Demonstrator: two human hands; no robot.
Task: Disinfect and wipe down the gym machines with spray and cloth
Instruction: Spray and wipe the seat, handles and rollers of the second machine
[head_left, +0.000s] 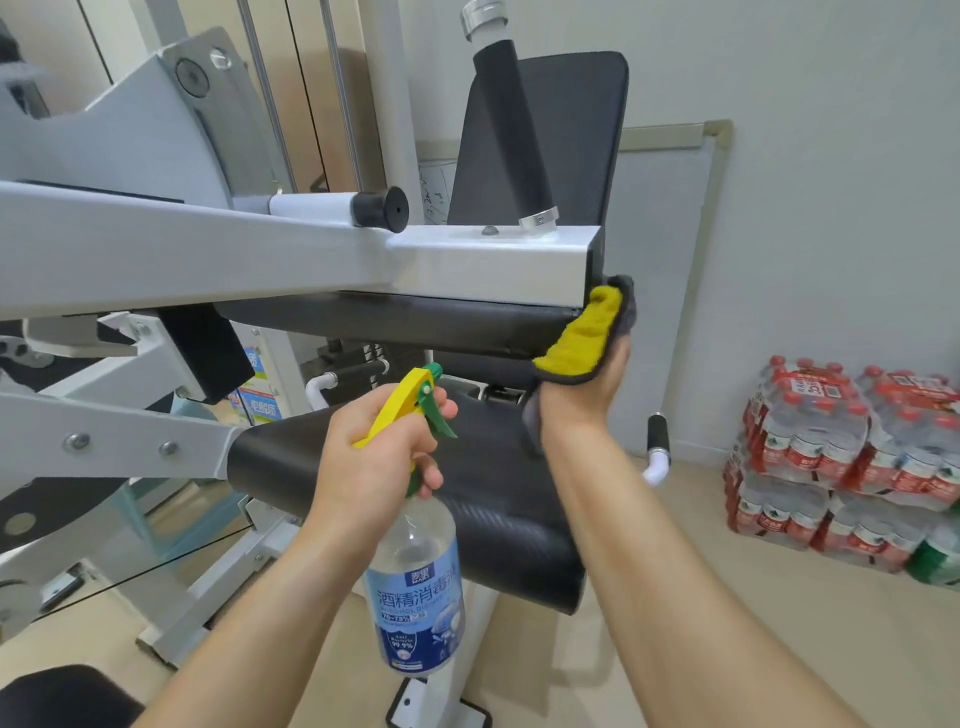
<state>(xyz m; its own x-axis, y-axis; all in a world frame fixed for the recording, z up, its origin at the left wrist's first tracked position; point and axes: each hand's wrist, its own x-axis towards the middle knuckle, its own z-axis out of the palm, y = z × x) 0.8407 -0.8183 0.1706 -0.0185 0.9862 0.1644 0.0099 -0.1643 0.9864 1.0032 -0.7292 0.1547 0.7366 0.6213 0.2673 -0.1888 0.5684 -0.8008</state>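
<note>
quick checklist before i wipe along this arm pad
1. cloth held by right hand: ok
2. cloth touching the end of the black pad: ok
3. left hand grips spray bottle: ok
4. liquid left in bottle: cannot tell
5. pad already sprayed: cannot tell
</note>
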